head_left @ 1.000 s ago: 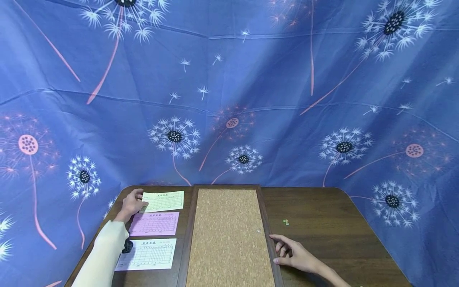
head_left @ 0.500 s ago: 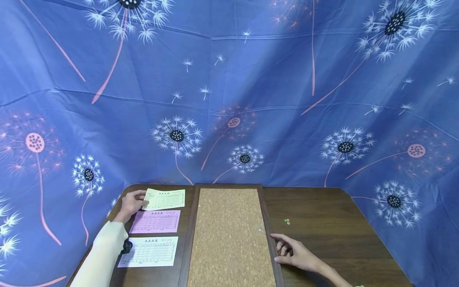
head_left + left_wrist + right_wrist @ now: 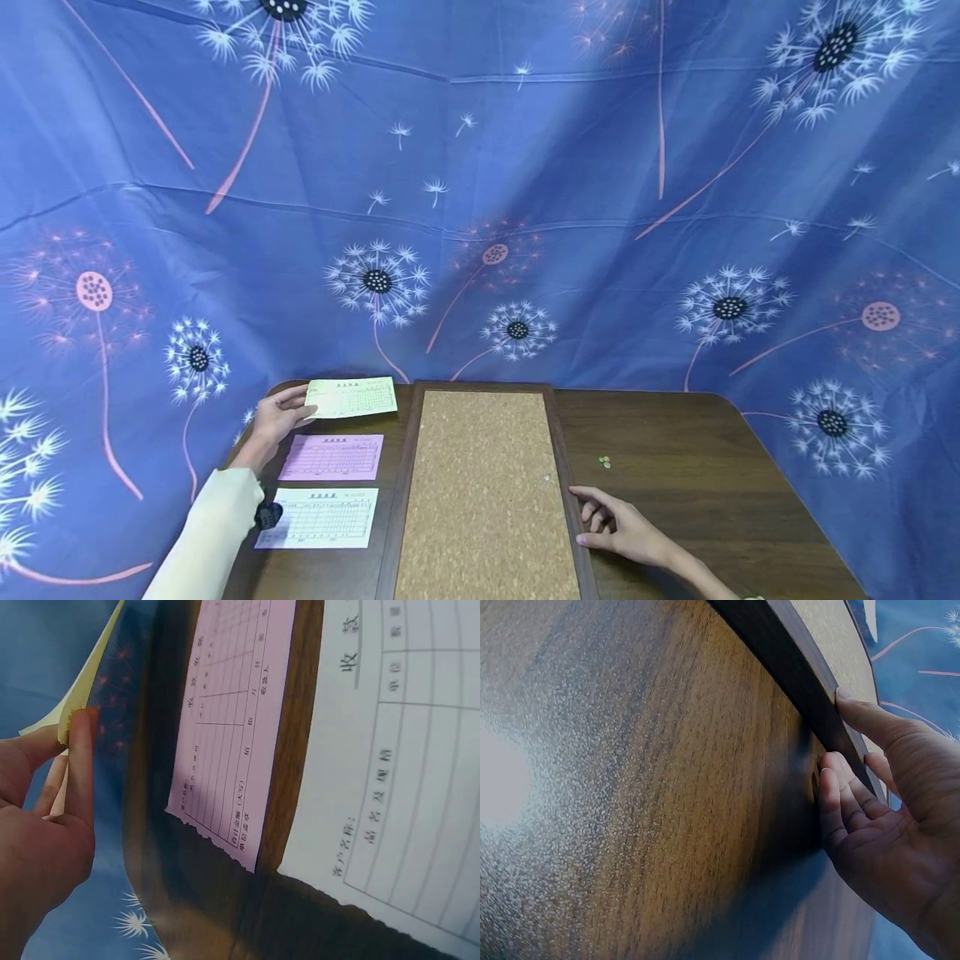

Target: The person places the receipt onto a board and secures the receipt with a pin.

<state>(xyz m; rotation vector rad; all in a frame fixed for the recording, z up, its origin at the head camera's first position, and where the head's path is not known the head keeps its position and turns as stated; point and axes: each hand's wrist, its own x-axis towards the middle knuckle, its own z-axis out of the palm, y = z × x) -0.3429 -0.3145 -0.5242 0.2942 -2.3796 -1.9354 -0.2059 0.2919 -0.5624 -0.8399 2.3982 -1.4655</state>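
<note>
My left hand (image 3: 272, 419) pinches the left edge of a pale yellow-green receipt slip (image 3: 356, 397), raised at the table's far left. In the left wrist view, the slip (image 3: 81, 688) is seen edge-on between thumb and fingers. Below it lie a pink receipt slip (image 3: 333, 458) and a white one (image 3: 330, 518), both flat. A cork board (image 3: 487, 483) with a dark wooden frame lies in the middle. My right hand (image 3: 628, 527) rests at the frame's right side, fingers loosely bent; the right wrist view has the thumb touching the frame (image 3: 802, 682).
A small pale pin-like piece (image 3: 547, 477) sits on the cork near its right edge. Several tiny green and white pieces (image 3: 604, 462) lie on the dark wooden table (image 3: 697, 483) to the right. A blue dandelion-patterned cloth (image 3: 592, 275) hangs behind.
My left hand has lifted the yellow-green slip off the table, raising it slightly and to the right. The right hand stays at the frame. The head view has shifted slightly.
</note>
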